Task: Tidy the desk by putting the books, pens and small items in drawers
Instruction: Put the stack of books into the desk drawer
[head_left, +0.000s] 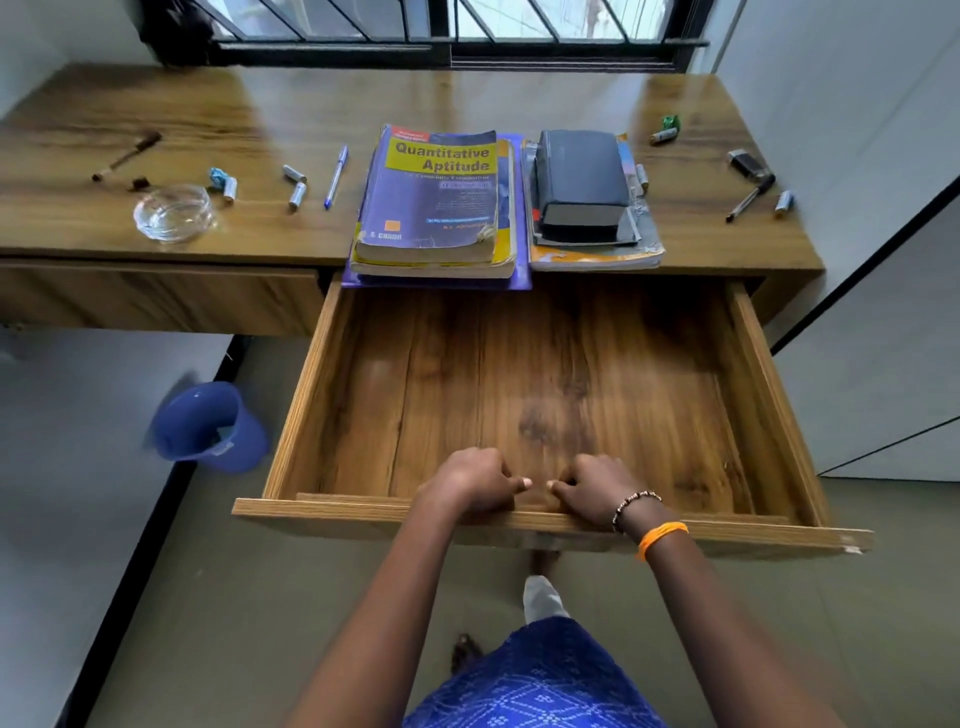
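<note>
The right-hand wooden drawer (311, 379) stands pulled far out with nothing inside. My left hand (475, 480) and my right hand (597, 486) both grip its front edge, fingers curled over the rim. On the desk (467, 98) behind it lies a stack of books topped by a purple "Quantitative Aptitude" book (434, 195). Beside that, a thick black book (582, 182) rests on another stack. A blue pen (336, 176) and batteries (296, 187) lie to the left. A black pen (750, 197) and a lighter (743, 162) lie to the right.
A glass bowl (172, 212) and a brown marker (127, 155) sit on the desk's left side above a closed left drawer (156, 296). A blue bucket (208, 426) stands on the floor at the left. A white wall panel closes off the right.
</note>
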